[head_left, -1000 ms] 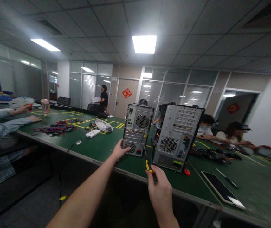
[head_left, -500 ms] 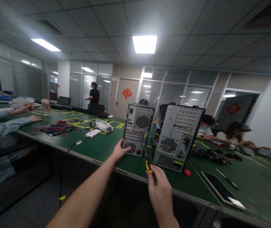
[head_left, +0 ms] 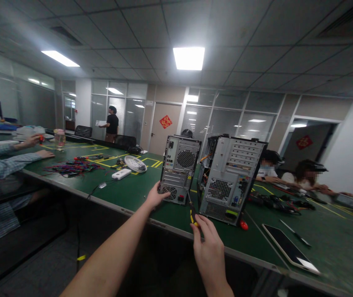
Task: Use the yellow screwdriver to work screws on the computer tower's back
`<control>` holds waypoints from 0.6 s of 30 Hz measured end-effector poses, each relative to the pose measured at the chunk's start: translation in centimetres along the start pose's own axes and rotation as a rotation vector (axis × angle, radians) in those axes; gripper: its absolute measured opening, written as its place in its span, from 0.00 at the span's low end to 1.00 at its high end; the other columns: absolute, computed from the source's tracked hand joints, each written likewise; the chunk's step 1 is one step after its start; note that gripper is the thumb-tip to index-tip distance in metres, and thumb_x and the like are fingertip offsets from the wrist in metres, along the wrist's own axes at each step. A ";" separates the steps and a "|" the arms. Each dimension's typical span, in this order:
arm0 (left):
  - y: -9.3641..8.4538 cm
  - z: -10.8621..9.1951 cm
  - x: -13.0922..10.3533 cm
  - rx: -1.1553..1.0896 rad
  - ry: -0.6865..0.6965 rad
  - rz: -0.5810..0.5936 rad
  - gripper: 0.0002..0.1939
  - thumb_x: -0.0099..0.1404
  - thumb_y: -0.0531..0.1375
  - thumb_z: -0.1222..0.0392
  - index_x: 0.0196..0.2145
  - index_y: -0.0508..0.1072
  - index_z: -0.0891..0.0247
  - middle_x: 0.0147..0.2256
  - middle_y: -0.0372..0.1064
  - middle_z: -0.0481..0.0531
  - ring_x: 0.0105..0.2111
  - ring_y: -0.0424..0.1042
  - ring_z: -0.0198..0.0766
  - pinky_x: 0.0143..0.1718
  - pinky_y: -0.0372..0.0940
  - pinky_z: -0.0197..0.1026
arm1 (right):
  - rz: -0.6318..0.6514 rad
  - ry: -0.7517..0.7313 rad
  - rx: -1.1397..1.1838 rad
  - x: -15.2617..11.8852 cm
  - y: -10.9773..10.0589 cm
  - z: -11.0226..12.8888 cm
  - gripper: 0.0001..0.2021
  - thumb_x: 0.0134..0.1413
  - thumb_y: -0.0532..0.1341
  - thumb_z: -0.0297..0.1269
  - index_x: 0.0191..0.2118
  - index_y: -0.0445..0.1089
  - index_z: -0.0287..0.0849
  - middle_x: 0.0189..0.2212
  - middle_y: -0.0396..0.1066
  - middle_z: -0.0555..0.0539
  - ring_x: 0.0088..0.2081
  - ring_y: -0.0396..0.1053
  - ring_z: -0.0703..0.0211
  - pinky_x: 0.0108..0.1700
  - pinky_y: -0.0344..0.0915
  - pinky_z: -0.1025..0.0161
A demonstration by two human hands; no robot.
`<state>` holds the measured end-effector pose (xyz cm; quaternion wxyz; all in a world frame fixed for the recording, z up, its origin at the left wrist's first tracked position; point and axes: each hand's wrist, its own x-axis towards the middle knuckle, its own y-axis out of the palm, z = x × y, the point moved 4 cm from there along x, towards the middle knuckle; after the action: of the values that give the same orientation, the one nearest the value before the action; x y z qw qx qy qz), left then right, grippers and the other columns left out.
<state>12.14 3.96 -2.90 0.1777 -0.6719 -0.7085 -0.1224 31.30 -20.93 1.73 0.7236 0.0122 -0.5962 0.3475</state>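
Before me stands a small computer case [head_left: 178, 177], its rear with fan grille and ports facing me. My left hand [head_left: 155, 197] grips its lower left edge, thumb on the rear panel, with the other fingers mostly hidden behind the side. Pinched in the fingers of my right hand [head_left: 207, 239] is the yellow and black handle of a screwdriver [head_left: 192, 213]. The screwdriver's shaft points up to the lower right edge of the case; I cannot tell exactly what its tip touches. Just to the right is a larger computer case [head_left: 221, 165].
A red object [head_left: 243, 225], a tablet-like device [head_left: 289, 247] and a slim pen-like tool [head_left: 295, 233] lie on the green table [head_left: 253, 243]. To the left are a white power strip [head_left: 121, 174], a round white grille [head_left: 135, 163] and a wire pile [head_left: 71, 168]. Other people sit on both sides.
The person in black at the back has walked left, a white sheet now showing in hand. My hands, the screwdriver and both cases look almost the same as before.
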 end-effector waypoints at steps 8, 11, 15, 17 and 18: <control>-0.1 -0.6 -0.4 0.004 -0.013 -0.002 0.43 0.49 0.75 0.53 0.61 0.66 0.62 0.56 0.71 0.61 0.54 0.72 0.48 0.57 0.62 0.47 | -0.052 0.018 0.036 -0.1 0.1 0.0 0.14 0.67 0.57 0.41 0.48 0.74 0.39 0.45 0.76 0.39 0.45 0.76 0.51 0.49 0.74 0.55; -0.1 -0.7 -0.4 -0.013 -0.019 0.005 0.43 0.49 0.75 0.53 0.60 0.66 0.62 0.56 0.71 0.61 0.54 0.72 0.48 0.57 0.62 0.47 | -0.037 0.010 0.025 -0.1 0.1 0.0 0.15 0.68 0.55 0.41 0.49 0.74 0.40 0.47 0.76 0.39 0.47 0.76 0.51 0.50 0.74 0.55; -0.1 -0.7 -0.3 -0.020 -0.012 0.018 0.43 0.49 0.75 0.52 0.60 0.66 0.62 0.56 0.71 0.62 0.53 0.72 0.48 0.57 0.63 0.48 | 0.009 0.009 0.008 0.0 0.0 0.1 0.16 0.69 0.53 0.41 0.51 0.75 0.41 0.50 0.74 0.38 0.48 0.75 0.50 0.50 0.74 0.55; -0.1 -0.7 -0.4 -0.012 -0.011 0.012 0.43 0.50 0.75 0.53 0.61 0.65 0.62 0.56 0.71 0.62 0.54 0.72 0.48 0.57 0.63 0.48 | 0.017 0.020 0.014 0.0 -0.1 0.1 0.16 0.69 0.54 0.42 0.51 0.75 0.42 0.49 0.75 0.38 0.48 0.76 0.49 0.49 0.74 0.54; -0.2 -0.7 -0.4 -0.010 -0.012 0.010 0.44 0.50 0.75 0.53 0.61 0.65 0.62 0.56 0.71 0.62 0.54 0.72 0.48 0.57 0.63 0.47 | 0.020 0.028 0.020 0.0 -0.1 0.1 0.16 0.68 0.55 0.42 0.50 0.75 0.42 0.49 0.75 0.38 0.47 0.76 0.49 0.49 0.74 0.54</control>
<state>12.05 3.30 -2.40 0.1705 -0.6770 -0.7057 -0.1209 31.27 -21.02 1.79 0.7282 0.0085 -0.5828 0.3606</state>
